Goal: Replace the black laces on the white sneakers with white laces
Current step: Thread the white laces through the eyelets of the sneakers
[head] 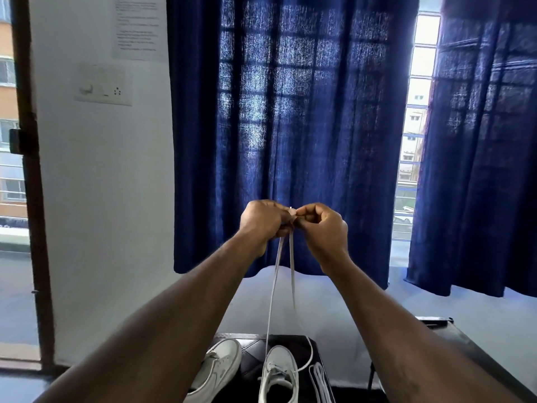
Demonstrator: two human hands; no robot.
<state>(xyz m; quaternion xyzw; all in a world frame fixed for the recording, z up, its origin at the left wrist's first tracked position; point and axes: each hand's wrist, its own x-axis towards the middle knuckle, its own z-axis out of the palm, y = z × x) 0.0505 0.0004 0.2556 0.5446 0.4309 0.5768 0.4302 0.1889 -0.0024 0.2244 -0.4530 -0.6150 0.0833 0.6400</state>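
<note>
Both my hands are raised in front of the blue curtain, fingertips meeting. My left hand [263,218] and my right hand [321,225] each pinch the two ends of a white lace [276,269] held together at the top. The two strands run down from my fingers to the right white sneaker [279,373], which stands upright on a dark stool [252,353]. The left white sneaker [216,370] lies tilted on its side beside it. A second white lace [319,382] lies folded on the stool to the right of the sneakers. No black lace is visible.
A blue curtain [290,126] covers the window straight ahead; a second curtain panel [479,141] hangs at the right. A white wall with a switch plate [103,85] is on the left. A dark table edge [453,335] sits at the lower right.
</note>
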